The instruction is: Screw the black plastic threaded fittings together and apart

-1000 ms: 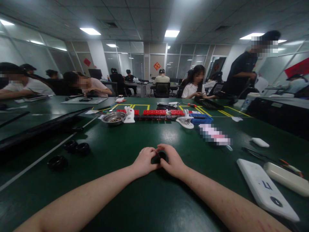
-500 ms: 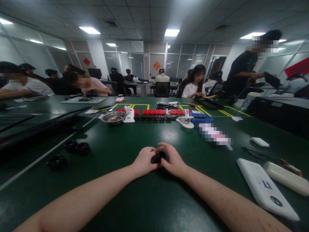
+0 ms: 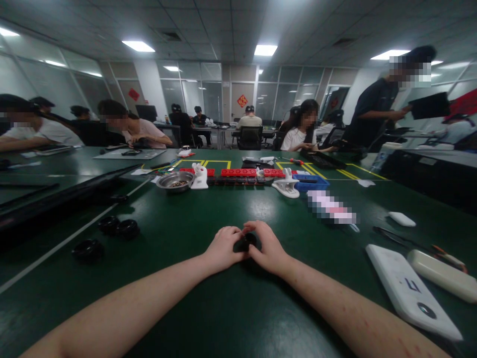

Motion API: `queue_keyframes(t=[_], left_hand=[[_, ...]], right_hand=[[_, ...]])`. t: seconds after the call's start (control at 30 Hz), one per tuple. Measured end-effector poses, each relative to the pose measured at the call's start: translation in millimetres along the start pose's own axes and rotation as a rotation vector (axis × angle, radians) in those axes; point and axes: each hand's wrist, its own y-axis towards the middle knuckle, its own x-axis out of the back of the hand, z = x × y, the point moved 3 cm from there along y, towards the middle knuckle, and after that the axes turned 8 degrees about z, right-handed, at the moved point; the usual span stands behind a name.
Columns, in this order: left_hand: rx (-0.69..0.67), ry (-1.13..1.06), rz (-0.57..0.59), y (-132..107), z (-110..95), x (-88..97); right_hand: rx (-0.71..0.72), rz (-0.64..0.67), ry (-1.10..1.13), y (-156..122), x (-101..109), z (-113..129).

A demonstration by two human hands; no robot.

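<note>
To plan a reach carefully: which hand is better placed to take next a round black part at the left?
Probably left hand: the round parts lie on its side, and right hand is farther. Both surround a dark part.

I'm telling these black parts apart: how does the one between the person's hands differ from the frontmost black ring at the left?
The held part is between the left hand and right hand, while the black ring lies untouched on the green table near two similar rings. The held part is partly covered by fingers, whereas the black ring is in plain view. Both are black, with a rounded opening.
</note>
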Motion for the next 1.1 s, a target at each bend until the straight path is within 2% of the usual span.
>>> queue_keyframes(t=[0.07,0.2,0.33,0.53,0.6,0.7,0.8,0.87,1.0,1.1], left_hand=[[-0.002,0.007,-0.006,0.1,0.7,-0.6],[-0.02,0.027,-0.018,-1.3,-1.5,0.5],[-0.019,0.028,-0.018,-2.0,-3.6,1.8],[-0.001,0.007,-0.009,0.2,-0.2,-0.4],[-0.001,0.01,-0.009,0.2,0.4,-0.5],[-0.018,0.021,-0.012,-0.9,-0.5,-0.2],[-0.023,0.02,-0.029,-1.8,-1.2,0.0],[-0.027,0.019,-0.03,-1.6,-1.0,-0.5],[-0.023,0.02,-0.019,-0.2,1.0,-1.9],[-0.014,0.022,-0.016,-0.1,1.8,-2.2]], right_hand=[[-0.016,-0.029,-0.003,-0.3,1.3,0.4],[-0.137,-0.111,-0.087,1.1,3.1,-3.0],[-0.201,-0.057,-0.142,2.5,0.9,-5.7],[0.009,0.036,-0.011,-0.3,-0.7,0.7],[-0.009,0.014,-0.006,-0.6,0.0,0.2],[-0.121,-0.056,-0.055,0.7,1.7,-3.4],[-0.188,-0.056,-0.098,2.5,1.7,-5.3],[-0.168,-0.031,-0.091,2.8,1.0,-4.7],[-0.017,0.019,-0.031,0.6,-1.4,-0.7],[-0.024,-0.023,-0.034,-0.5,-1.0,-1.5]])
